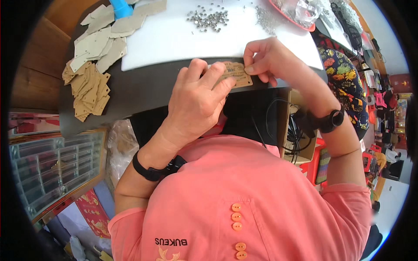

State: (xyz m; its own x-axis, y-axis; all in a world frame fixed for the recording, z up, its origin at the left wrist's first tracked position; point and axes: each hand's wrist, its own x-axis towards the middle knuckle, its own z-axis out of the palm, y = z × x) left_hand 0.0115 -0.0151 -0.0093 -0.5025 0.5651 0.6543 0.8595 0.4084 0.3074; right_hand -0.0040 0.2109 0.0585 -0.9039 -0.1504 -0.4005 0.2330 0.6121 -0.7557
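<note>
A small tan cardboard card [242, 80] with dark print and small holes lies at the near edge of the dark table. My left hand [196, 98] holds it from the left, its fingers bent over the card and hiding that side. At the card's upper right edge, my right hand [267, 56] has thumb and forefinger pinched together. Whatever may be between those fingertips is too small to make out. Beyond the hands, a pile of small round metal pieces [207, 18] sits on a white board [165, 45]. A heap of tiny clear bits [265, 21] lies to its right.
Stacked tan cards [89, 91] and greyish cards [98, 41] spread over the table's left side, beside a blue object [121, 8]. A red tray [297, 21] with clear plastic stands far right. Below the table edge, a cardboard box [307, 152] holds black cables.
</note>
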